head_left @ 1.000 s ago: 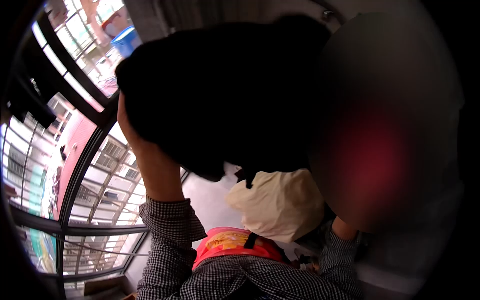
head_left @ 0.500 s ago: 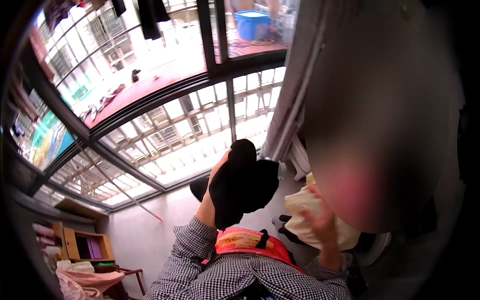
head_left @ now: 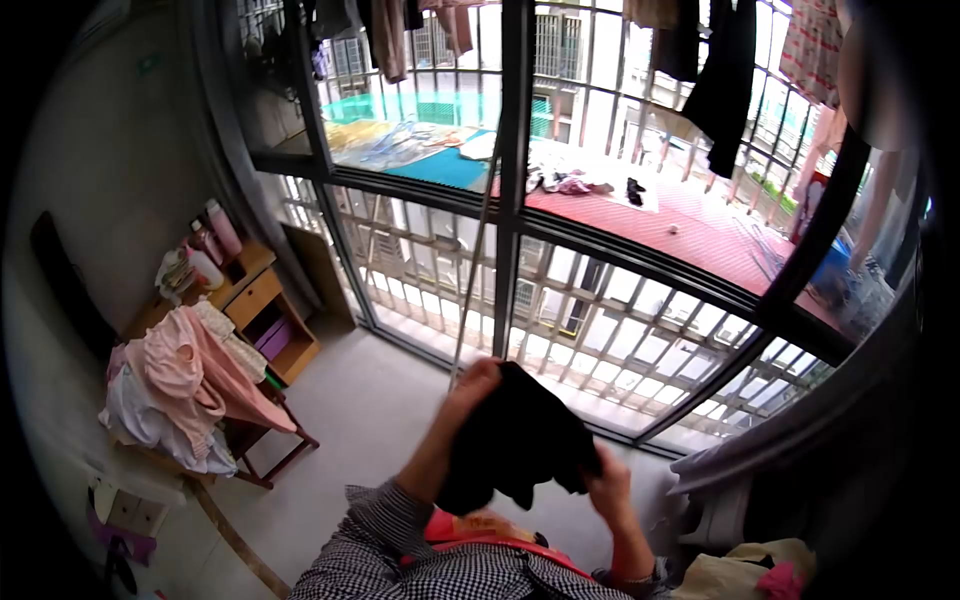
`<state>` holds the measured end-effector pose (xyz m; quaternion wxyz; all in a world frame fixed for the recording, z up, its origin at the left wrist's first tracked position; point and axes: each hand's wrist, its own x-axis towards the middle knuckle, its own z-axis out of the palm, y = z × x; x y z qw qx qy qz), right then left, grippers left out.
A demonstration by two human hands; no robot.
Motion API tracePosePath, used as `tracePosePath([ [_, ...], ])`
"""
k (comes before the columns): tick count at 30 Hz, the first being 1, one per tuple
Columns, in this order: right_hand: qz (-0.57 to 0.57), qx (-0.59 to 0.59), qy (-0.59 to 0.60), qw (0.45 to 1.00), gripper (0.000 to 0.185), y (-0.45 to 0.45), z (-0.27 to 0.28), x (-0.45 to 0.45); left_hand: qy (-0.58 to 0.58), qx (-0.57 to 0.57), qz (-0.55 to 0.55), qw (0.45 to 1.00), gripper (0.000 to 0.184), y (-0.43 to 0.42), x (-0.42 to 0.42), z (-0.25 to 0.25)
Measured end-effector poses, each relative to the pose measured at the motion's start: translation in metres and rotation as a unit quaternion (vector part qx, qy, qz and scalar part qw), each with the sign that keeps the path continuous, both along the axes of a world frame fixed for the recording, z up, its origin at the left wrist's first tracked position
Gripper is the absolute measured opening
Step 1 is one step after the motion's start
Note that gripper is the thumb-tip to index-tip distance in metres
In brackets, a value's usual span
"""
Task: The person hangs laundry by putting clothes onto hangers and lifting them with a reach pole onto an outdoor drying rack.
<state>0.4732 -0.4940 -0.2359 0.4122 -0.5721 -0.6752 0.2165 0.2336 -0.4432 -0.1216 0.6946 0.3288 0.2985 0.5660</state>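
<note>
A black cloth garment (head_left: 520,435) hangs spread in front of me, held up between my two hands; its exact kind cannot be made out. My left hand (head_left: 468,388) grips its upper left edge, fingers closed. At its lower right edge my right hand (head_left: 607,482) pinches the fabric. The garment's lower edge falls in uneven points above the red printed apron (head_left: 480,525) at my waist.
Pink and white clothes (head_left: 185,375) are heaped on a chair at left, beside a small wooden cabinet (head_left: 255,300) with bottles on top. A thin pole (head_left: 475,265) leans by the barred windows. Cream cloth (head_left: 745,568) lies at lower right.
My view has turned left toward the cabinet and chair. My right hand has come from beside the cream cloth to the black garment, which is now stretched between both hands.
</note>
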Motion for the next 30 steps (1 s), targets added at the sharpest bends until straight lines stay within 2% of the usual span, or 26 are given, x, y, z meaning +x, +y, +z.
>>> tracePosePath([
  [1, 0.024, 0.016, 0.048, 0.998, 0.027, 0.015, 0.000, -0.002, 0.017, 0.027, 0.041, 0.999, 0.021, 0.009, -0.031, -0.010],
  [2, 0.041, -0.016, 0.090, 0.995, 0.020, 0.028, 0.012, -0.002, 0.067, 0.044, 0.102, 0.992, 0.015, 0.016, -0.057, -0.014],
  [3, 0.033, -0.054, 0.089, 0.994, 0.022, 0.041, 0.019, 0.000, 0.118, 0.055, 0.159, 0.979, 0.009, 0.020, -0.082, -0.018],
  [5, 0.051, -0.015, 0.167, 0.985, 0.012, 0.062, 0.067, -0.023, 0.236, 0.089, 0.205, 0.946, 0.009, 0.022, -0.118, -0.024],
  [7, 0.116, -0.023, 0.275, 0.954, 0.013, 0.083, 0.104, -0.050, 0.313, 0.172, 0.256, 0.898, 0.011, 0.024, -0.134, -0.026],
  [8, 0.148, -0.022, 0.265, 0.953, 0.014, 0.095, 0.119, -0.063, 0.355, 0.188, 0.282, 0.871, 0.012, 0.026, -0.143, -0.029],
  [10, 0.223, -0.101, 0.316, 0.916, 0.016, 0.124, 0.135, -0.087, 0.360, 0.151, 0.309, 0.867, 0.012, 0.031, -0.161, -0.035],
  [11, 0.197, -0.152, 0.416, 0.875, 0.019, 0.126, 0.150, -0.113, 0.364, 0.134, 0.324, 0.863, 0.012, 0.036, -0.171, -0.039],
  [12, 0.224, -0.189, 0.439, 0.849, 0.020, 0.137, 0.156, -0.130, 0.430, 0.146, 0.352, 0.818, 0.012, 0.045, -0.185, -0.049],
  [15, 0.314, -0.265, 0.524, 0.746, 0.023, 0.170, 0.162, -0.186, 0.452, 0.150, 0.395, 0.786, 0.012, 0.060, -0.194, -0.050],
  [19, 0.343, -0.324, 0.489, 0.734, 0.025, 0.198, 0.174, -0.247, 0.427, 0.258, 0.364, 0.787, 0.032, 0.059, -0.190, -0.025],
  [21, 0.396, -0.316, 0.403, 0.762, 0.022, 0.214, 0.180, -0.267, 0.420, 0.284, 0.304, 0.807, 0.038, 0.081, -0.190, -0.024],
  [22, 0.409, -0.297, 0.366, 0.782, 0.020, 0.223, 0.182, -0.277, 0.408, 0.232, 0.228, 0.853, 0.036, 0.090, -0.195, -0.028],
  [23, 0.466, -0.287, 0.334, 0.767, 0.018, 0.236, 0.179, -0.283, 0.363, 0.182, 0.169, 0.898, 0.030, 0.098, -0.202, -0.037],
  [25, 0.464, -0.263, 0.317, 0.785, 0.016, 0.261, 0.177, -0.296, 0.320, 0.145, 0.154, 0.923, 0.022, 0.115, -0.214, -0.039],
  [28, 0.413, -0.282, 0.336, 0.798, 0.015, 0.293, 0.175, -0.306, 0.381, 0.114, 0.147, 0.906, 0.022, 0.127, -0.249, -0.054],
  [30, 0.419, -0.284, 0.330, 0.797, 0.014, 0.308, 0.170, -0.314, 0.471, 0.130, 0.211, 0.847, 0.025, 0.134, -0.263, -0.061],
])
